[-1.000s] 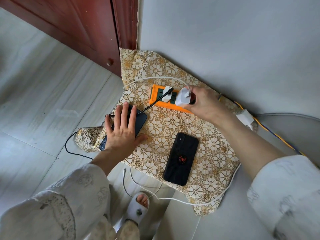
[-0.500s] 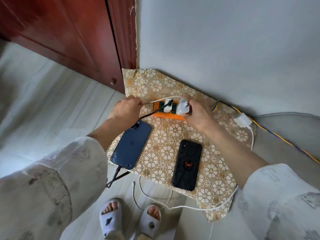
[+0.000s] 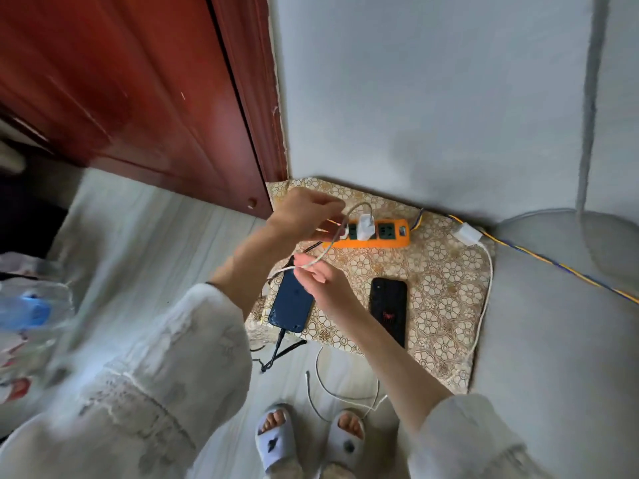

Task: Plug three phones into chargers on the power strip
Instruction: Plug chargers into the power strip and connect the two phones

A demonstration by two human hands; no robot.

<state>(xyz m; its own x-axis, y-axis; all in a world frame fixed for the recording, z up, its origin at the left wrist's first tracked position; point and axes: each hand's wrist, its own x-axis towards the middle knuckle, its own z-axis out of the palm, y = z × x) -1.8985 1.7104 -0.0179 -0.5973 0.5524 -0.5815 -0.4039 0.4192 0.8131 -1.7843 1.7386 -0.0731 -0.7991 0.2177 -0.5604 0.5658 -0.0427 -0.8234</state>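
Head view looks down on an orange power strip (image 3: 375, 234) lying on a gold floral mat (image 3: 439, 288) in the corner by the grey wall. A white charger (image 3: 366, 227) stands plugged into the strip, and a white cable (image 3: 340, 227) arcs from it toward both hands. The left hand (image 3: 304, 216) hovers over the strip's left end, its fingers pinched narrow on the cable near the charger. The right hand (image 3: 320, 276) is lower, above the mat, its fingers closed on the same cable further along.

On the mat, a blue phone (image 3: 292, 305) lies face down with a black cable (image 3: 278, 347) in its near end, trailing onto the floor. Just to its right, apart from it, a black phone (image 3: 389, 309) lies flat with a red emblem on its back. Another white adapter (image 3: 467, 234) sits at the mat's far right edge, its cord running along that edge. More white cord loops on the pale floor (image 3: 138, 236) near two slippered feet (image 3: 311, 440). A red-brown wooden door (image 3: 138, 98) stands at the upper left.
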